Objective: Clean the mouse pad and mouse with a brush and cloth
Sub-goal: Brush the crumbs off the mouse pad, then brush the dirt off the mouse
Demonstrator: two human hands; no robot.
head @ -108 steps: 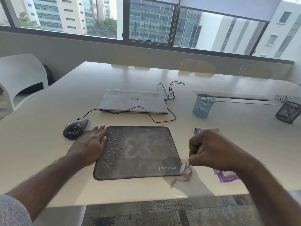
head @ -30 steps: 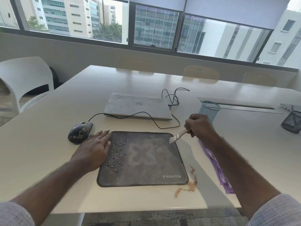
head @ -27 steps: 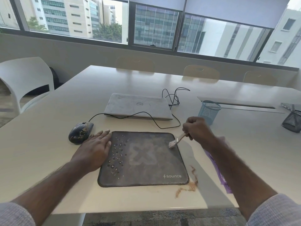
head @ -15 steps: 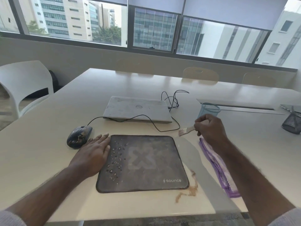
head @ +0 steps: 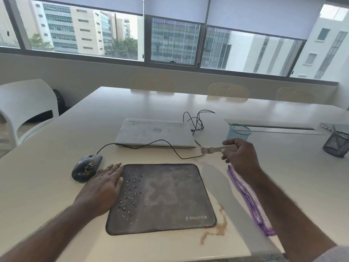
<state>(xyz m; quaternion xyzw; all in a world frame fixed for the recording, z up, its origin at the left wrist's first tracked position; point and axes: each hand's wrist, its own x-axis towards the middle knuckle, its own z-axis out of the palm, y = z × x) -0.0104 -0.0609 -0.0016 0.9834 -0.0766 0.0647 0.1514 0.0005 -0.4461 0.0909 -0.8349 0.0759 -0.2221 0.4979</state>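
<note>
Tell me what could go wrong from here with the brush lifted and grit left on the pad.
1. The small wooden-handled brush in the right hand hangs over the black mouse cable; a low stroke might snag it.
2. Sweeping the dark rectangular mouse pad rightward could push grit onto the purple cloth.
3. The brown dirt pile lies near the white table's front edge and may fall off.

Matt cloth mouse pad [head: 166, 197], wooden-handled brush [head: 217, 149], glossy smooth table [head: 56, 148].

1 mouse pad [head: 160, 197], 1 mouse [head: 86, 168], 1 brush [head: 217, 149], 1 cloth [head: 251, 201], 1 laptop [head: 154, 132], 2 mesh cups [head: 238, 131].
</note>
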